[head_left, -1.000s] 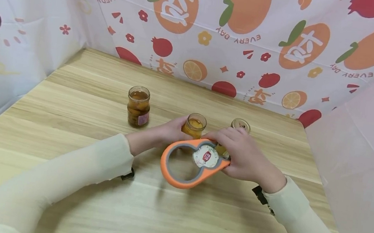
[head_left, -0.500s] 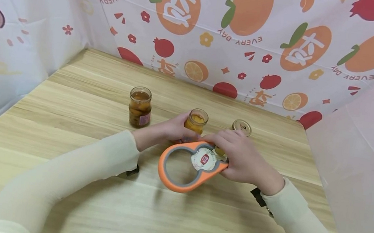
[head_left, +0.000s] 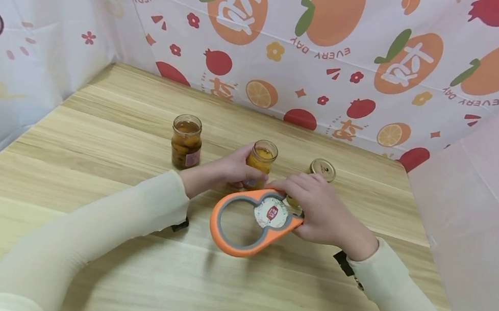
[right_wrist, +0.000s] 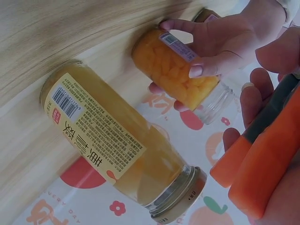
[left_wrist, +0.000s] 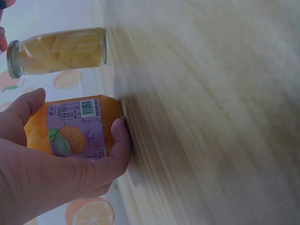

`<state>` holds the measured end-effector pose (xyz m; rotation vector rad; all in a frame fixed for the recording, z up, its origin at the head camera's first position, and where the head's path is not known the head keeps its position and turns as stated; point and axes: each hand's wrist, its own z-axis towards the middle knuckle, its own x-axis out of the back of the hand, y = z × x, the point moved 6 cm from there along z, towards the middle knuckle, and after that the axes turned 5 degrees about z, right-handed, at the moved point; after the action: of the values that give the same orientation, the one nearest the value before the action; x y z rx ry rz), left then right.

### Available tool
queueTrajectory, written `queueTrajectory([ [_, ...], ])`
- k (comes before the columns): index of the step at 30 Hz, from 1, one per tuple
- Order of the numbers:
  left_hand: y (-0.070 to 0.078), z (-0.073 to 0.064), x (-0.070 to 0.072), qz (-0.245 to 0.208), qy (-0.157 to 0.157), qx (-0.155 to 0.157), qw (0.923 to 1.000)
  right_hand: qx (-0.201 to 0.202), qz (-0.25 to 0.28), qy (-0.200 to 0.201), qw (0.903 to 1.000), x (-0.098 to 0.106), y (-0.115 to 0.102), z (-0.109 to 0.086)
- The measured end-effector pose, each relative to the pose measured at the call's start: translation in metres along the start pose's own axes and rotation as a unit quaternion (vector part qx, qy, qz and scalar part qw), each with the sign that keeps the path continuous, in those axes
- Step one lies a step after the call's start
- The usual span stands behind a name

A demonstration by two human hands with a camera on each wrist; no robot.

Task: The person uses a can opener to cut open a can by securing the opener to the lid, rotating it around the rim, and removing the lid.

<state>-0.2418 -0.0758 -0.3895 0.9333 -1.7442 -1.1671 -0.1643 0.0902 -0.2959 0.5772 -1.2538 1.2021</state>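
Observation:
My left hand (head_left: 235,168) grips an uncapped glass jar of orange fruit pieces (head_left: 262,158), thumb and fingers round its sides. That jar stands upright on the wooden table; its purple label (left_wrist: 77,126) faces the left wrist camera. In my right hand (head_left: 324,210) is an orange jar opener with a grey lining (head_left: 238,252). A white round lid with a red logo (head_left: 272,213) sits in the opener's smaller ring. Just beyond the right hand stands a gold-capped jar of pale yellow fruit (right_wrist: 112,136), partly hidden by that hand in the head view.
An uncapped jar of dark brown fruit (head_left: 186,144) stands to the left of the left hand. Fruit-printed cloth (head_left: 314,75) hangs along the table's back edge, with plain whitish cloth (head_left: 493,204) on the right side.
My left hand and the orange fruit jar have shifted slightly away from me, opening a little distance from the opener. The right hand keeps the opener and lid nearly in place.

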Motion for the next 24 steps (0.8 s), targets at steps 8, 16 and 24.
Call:
queueTrajectory([
  [8,0.0,0.005,0.003,0.006,0.017,-0.006,0.9998,-0.002,0.005,-0.004,1.0,0.0,0.0,-0.002],
  [16,-0.005,0.005,-0.001,-0.004,0.028,-0.017,0.9994,-0.012,0.004,-0.003,0.9999,-0.001,0.003,-0.008],
  [24,-0.002,-0.033,0.015,0.02,0.08,0.028,0.9962,-0.007,-0.001,0.009,0.9999,0.003,0.003,-0.008],
])
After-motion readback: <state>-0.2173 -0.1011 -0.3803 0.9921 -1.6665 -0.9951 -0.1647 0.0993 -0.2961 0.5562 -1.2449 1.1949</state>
